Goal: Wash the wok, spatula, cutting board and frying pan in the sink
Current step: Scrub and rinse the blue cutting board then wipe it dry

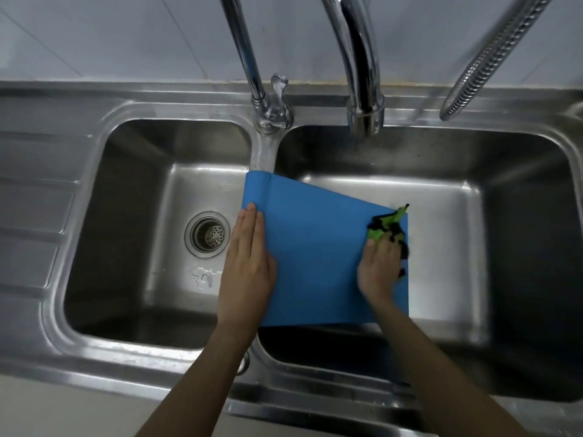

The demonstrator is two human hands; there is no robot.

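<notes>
Hands meet on a flat, smooth blue cutting board (318, 253) held tilted over the right basin of a double stainless-steel sink (132, 351). The left hand (249, 257) lies along the board's left edge with fingers straight and pressed together, flat against its rounded rim; whether the thumb hooks behind cannot be told. The right hand (378, 266) curls its fingers round a crumpled green and black cloth (389, 228) and presses it against the board's right side, near the upper corner. The board's top left corner sits at the ridge dividing the two basins. The left basin has a round perforated metal drain strainer (207, 234) and a small puddle beside it. Behind, two curved chrome taps (362, 74) rise from the sink's back ledge, and a ribbed metal hose (485, 61) hangs at the right, against pale wall tiles.
</notes>
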